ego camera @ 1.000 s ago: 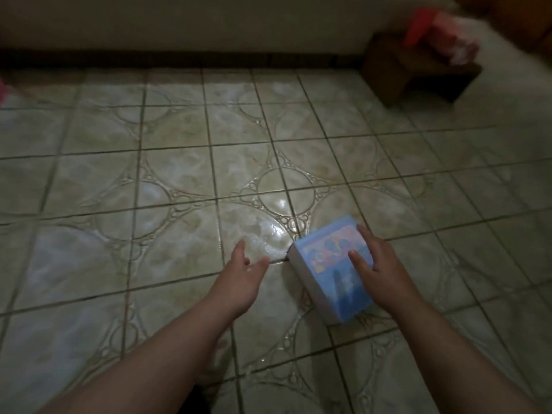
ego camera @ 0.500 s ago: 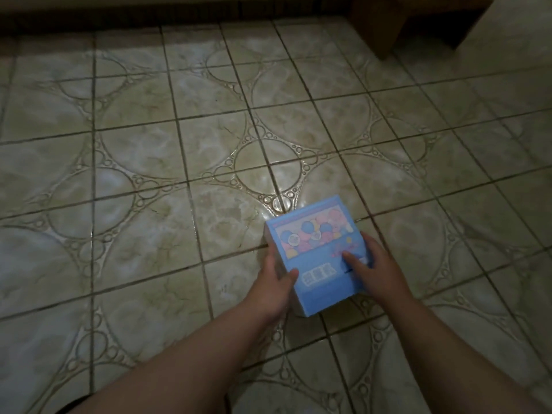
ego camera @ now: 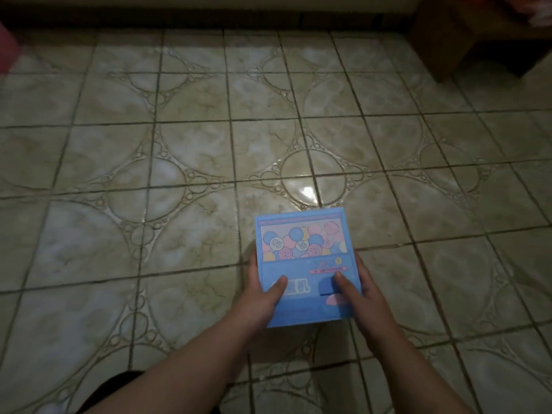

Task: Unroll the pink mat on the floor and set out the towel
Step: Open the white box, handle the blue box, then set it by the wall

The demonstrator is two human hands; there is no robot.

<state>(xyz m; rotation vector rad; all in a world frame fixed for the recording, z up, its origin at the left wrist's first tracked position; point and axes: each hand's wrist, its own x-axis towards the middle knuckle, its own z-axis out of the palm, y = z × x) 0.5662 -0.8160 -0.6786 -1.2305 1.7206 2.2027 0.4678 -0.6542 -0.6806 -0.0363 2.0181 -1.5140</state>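
A blue box (ego camera: pixel 304 258) printed with pink and blue numbered balls is held above the tiled floor. My left hand (ego camera: pixel 263 297) grips its left side, thumb on the printed face. My right hand (ego camera: pixel 358 291) grips its right side, thumb by a dark blue slot. A pink shape (ego camera: pixel 7 46) shows at the far left edge, blurred and mostly cut off; I cannot tell whether it is the mat. No towel is in view.
Glossy patterned floor tiles (ego camera: pixel 194 150) fill the view. A dark baseboard (ego camera: pixel 209 19) runs along the far wall. A low dark wooden stool (ego camera: pixel 460 40) stands at the back right with something red and white (ego camera: pixel 540 13) on it.
My left hand came over and took the box's left side. Both hands lifted the box off the floor and turned its printed face square toward me.
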